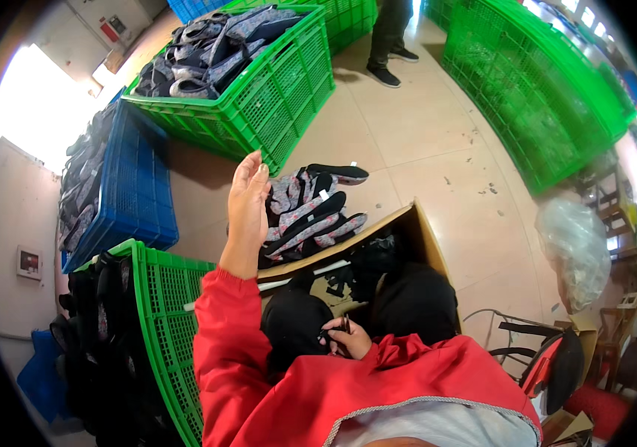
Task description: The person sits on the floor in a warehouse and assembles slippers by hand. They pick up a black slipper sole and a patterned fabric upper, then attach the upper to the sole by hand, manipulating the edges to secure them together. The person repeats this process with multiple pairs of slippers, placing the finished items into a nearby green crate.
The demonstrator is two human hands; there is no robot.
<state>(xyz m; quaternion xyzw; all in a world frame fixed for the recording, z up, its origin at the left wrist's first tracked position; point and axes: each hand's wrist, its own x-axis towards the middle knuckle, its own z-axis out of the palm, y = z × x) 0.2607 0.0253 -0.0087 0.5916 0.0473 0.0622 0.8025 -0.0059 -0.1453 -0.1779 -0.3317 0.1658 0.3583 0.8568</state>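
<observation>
My left hand (247,205) is raised in front of the green crate, its fingers stretched upward and nothing visible in them. Just right of it, a pile of floral grey and black shoes (307,223) lies on the floor, some with small white tags. My right hand (352,341) rests low over my lap, its fingers closed round a small dark object that I cannot make out. Between my black-clad knees and the pile stands an open cardboard box (428,242) with black scraps (370,261) inside.
A green crate (274,112) heaped with shoes (210,52) stands ahead. Left of it are a blue crate (136,190) and another green crate (173,313), both filled. Far right are a green crate (527,97) and a clear plastic bag (573,249). A person (387,37) stands beyond.
</observation>
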